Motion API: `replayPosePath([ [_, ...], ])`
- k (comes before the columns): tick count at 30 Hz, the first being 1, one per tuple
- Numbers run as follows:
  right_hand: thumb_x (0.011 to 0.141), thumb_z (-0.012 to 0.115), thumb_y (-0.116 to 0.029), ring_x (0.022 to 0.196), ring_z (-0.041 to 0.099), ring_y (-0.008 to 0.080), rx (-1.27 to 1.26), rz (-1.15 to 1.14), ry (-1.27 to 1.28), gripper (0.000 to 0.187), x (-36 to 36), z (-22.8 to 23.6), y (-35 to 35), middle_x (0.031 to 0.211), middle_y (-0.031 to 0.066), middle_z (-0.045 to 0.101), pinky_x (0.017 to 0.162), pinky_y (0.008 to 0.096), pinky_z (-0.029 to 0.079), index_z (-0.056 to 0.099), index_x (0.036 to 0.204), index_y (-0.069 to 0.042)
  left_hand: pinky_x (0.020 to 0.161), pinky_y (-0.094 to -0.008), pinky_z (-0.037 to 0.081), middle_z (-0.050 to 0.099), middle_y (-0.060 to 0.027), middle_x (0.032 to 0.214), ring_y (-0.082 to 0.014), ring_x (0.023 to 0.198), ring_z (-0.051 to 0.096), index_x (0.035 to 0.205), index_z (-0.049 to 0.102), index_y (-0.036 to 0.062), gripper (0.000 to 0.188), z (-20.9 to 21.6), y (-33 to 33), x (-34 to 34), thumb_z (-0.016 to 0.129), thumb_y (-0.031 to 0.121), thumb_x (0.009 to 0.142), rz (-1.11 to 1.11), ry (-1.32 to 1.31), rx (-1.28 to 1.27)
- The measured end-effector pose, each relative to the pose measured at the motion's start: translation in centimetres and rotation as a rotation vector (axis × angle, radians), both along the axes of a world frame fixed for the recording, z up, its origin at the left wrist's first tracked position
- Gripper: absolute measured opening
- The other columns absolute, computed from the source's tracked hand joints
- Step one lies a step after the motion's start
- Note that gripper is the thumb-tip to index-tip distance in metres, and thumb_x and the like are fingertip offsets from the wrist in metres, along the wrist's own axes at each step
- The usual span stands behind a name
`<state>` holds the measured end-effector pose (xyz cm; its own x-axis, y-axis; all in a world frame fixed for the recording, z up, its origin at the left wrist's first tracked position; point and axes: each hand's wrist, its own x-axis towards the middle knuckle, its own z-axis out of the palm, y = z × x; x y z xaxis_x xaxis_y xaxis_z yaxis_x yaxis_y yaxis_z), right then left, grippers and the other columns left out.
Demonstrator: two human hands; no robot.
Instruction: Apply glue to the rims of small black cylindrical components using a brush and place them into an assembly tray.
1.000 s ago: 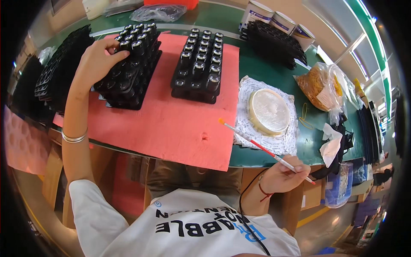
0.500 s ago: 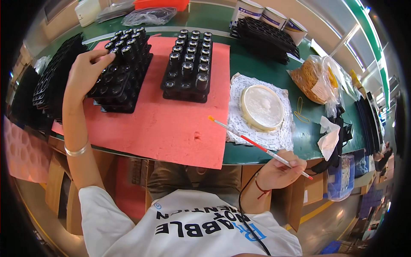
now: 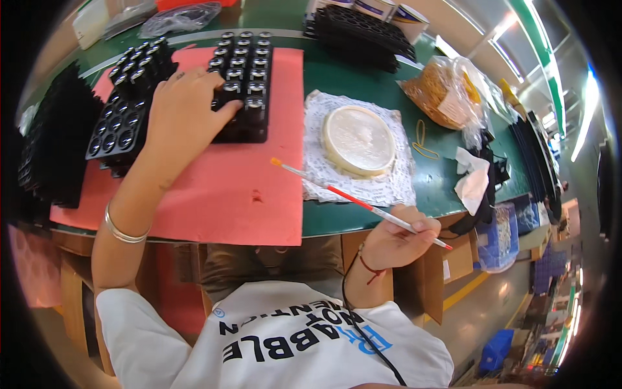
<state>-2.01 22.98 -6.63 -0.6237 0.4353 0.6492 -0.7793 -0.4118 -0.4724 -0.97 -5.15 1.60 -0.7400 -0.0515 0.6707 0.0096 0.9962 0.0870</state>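
My left hand (image 3: 184,107) reaches over the near left part of a black tray (image 3: 249,135) of silver-topped black cylinders (image 3: 236,63). Its thumb and fingers close around one dark cylinder there, mostly hidden by the hand. A second stack of black trays (image 3: 116,126) stands left of the hand, with cylinders upright in its far part and bare round pockets in its near part. My right hand (image 3: 405,236) is closed on a thin paintbrush (image 3: 350,198) with a white and red handle. The orange tip points left, over the pink mat (image 3: 214,201).
A round, pale, film-covered dish (image 3: 359,139) rests on printed paper (image 3: 317,129) right of the mat. Beyond lie a bag of rubber bands (image 3: 440,97), a crumpled tissue (image 3: 472,178) and stacked black trays (image 3: 359,35). More black trays (image 3: 55,139) stand at far left.
My left hand has moved right from the left tray stack to the right tray. The view has shifted, so the table appears further left. My right hand still holds the paintbrush.
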Motion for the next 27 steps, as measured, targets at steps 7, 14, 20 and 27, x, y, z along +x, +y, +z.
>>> replayPosePath([
  [7, 0.092, 0.037, -0.035, 0.045, 0.033, 0.0096, 0.059, -0.223, -0.007, 0.033, -0.6, 0.9, 0.8, 0.051, 0.0027, 0.038, 0.043, 0.0222, 0.025, 0.038, 0.073, -0.007, 0.066, -0.0329, 0.042, 0.054, -0.0083, 0.073, -0.0241, 0.07, 0.052, 0.083, 0.055, 0.0032, 0.021, 2.1, 2.7, 2.4, 0.065, 0.008, 0.066, -0.154, 0.091, 0.117],
  [14, 0.092, 0.034, -0.035, 0.047, 0.033, 0.01, 0.229, -0.611, 0.042, 0.037, -2.1, 2.1, 3.5, 0.055, 0.0042, 0.04, 0.045, 0.0217, 0.025, 0.04, 0.071, -0.005, 0.06, -0.0228, 0.043, 0.059, -0.0055, 0.078, -0.0141, 0.066, 0.055, 0.091, 0.059, 0.0045, 0.026, -1.9, 6.7, 7.6, 0.063, 0.001, 0.065, -0.369, -0.22, 0.753],
  [20, 0.092, 0.035, -0.032, 0.047, 0.033, 0.0095, 0.394, -0.595, 0.019, 0.037, -2.0, 2.1, 3.3, 0.058, 0.0022, 0.04, 0.045, 0.0214, 0.024, 0.04, 0.068, -0.005, 0.053, -0.0198, 0.037, 0.053, -0.0018, 0.074, -0.0091, 0.057, 0.043, 0.091, 0.059, 0.0044, 0.027, -3.0, 6.2, 7.3, 0.063, -0.001, 0.064, -0.377, -0.163, 0.898],
  [27, 0.092, 0.037, -0.034, 0.05, 0.032, 0.0077, -0.047, -0.365, -0.144, 0.036, -2.3, 2.0, 2.3, 0.059, -0.0002, 0.04, 0.048, 0.0207, 0.024, 0.041, 0.069, -0.006, 0.049, -0.0198, 0.035, 0.052, -0.0021, 0.072, -0.0086, 0.056, 0.042, 0.088, 0.06, 0.0021, 0.025, -3.5, 6.2, 7.6, 0.067, 0.003, 0.064, -0.252, -0.162, 0.969],
])
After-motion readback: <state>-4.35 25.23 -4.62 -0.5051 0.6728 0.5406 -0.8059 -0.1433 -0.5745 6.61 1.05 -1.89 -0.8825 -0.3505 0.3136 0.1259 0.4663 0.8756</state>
